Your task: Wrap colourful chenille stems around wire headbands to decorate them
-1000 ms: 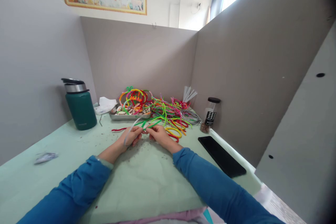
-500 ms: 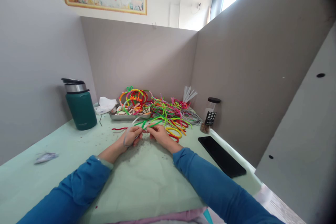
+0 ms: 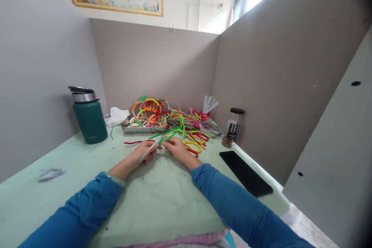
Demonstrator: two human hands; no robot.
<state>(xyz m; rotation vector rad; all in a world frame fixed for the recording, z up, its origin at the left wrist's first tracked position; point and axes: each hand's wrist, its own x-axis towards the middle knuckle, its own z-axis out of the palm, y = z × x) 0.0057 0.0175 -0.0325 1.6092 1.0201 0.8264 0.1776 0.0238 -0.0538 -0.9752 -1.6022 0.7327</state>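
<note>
My left hand point(image 3: 144, 152) is closed around a whitish-grey band point(image 3: 149, 150), which slants across the fingers. A bright green pipe cleaner point(image 3: 171, 136) runs between the two hands, its short end poking up at the left fingertips. My right hand point(image 3: 174, 148) pinches this same pipe cleaner close to my left fingertips. Whether the green piece is wound round the band is hidden by the fingers. Just behind the left hand lies a red pipe cleaner point(image 3: 132, 142), flat on the table.
A metal tray point(image 3: 145, 130) holds wood slices and colourful pipe-cleaner rings. Right of it spreads a heap of pipe cleaners point(image 3: 186, 120) and a coil of grey wire point(image 3: 210, 128). A green bottle point(image 3: 90, 122), a clear jar point(image 3: 231, 131) and a black phone point(image 3: 245, 172) flank the table.
The whitish-grey band has turned from an open curved loop to a narrow slant. The green pipe cleaner's right end now tilts more steeply upward. Both hands stay almost in place.
</note>
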